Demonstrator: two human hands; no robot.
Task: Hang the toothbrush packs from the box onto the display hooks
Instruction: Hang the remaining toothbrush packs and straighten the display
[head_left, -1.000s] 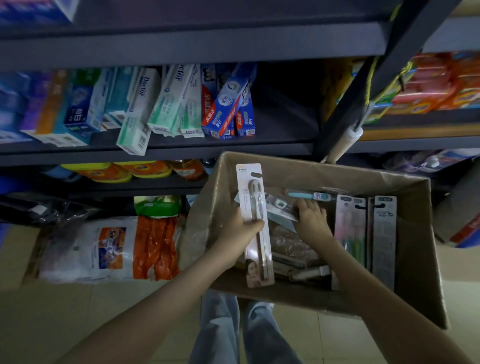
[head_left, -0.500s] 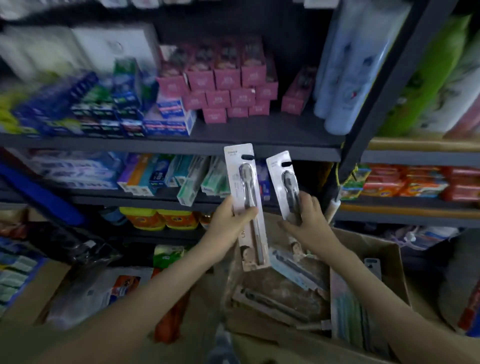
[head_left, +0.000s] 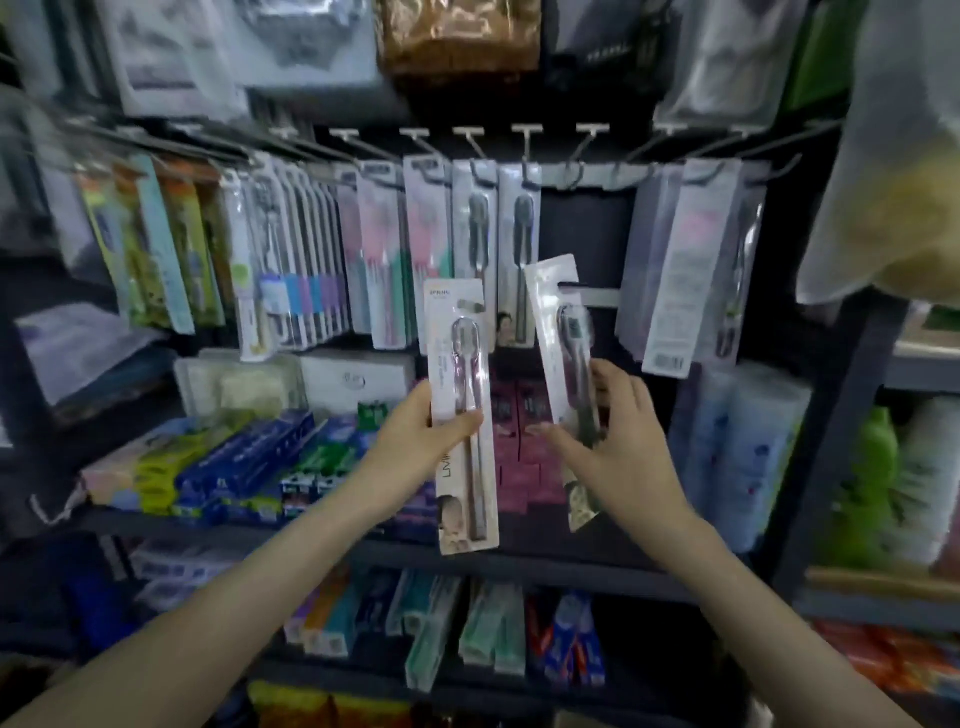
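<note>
- I've got two toothbrush packs up in front of the hook rail (head_left: 571, 179), both below it.
- Left pack (head_left: 460, 415): long axis close to upright, hang-hole end up, bottom end tipped slightly to my right; printed face toward me, brush head near the top.
- My left hand (head_left: 423, 434) is clamped on the left pack about midway along it, thumb across the front, fingers wrapped behind.
- Right pack (head_left: 563, 358): long axis leaning, top end tilted to my left, hang slot up; it sits just right of the left pack and reaches higher toward the hook rail.
- My right hand (head_left: 621, 441) grips the right pack's lower half, thumb in front, fingers spread behind the card; not a tight fist, but closed on it.
- Neither pack touches the hook rail; the right pack's top is below the bare hooks (head_left: 574, 171) at the rail's middle.
- Hung packs (head_left: 498, 244) with dark brushes dangle from the hook rail directly behind the two I'm holding.
</note>
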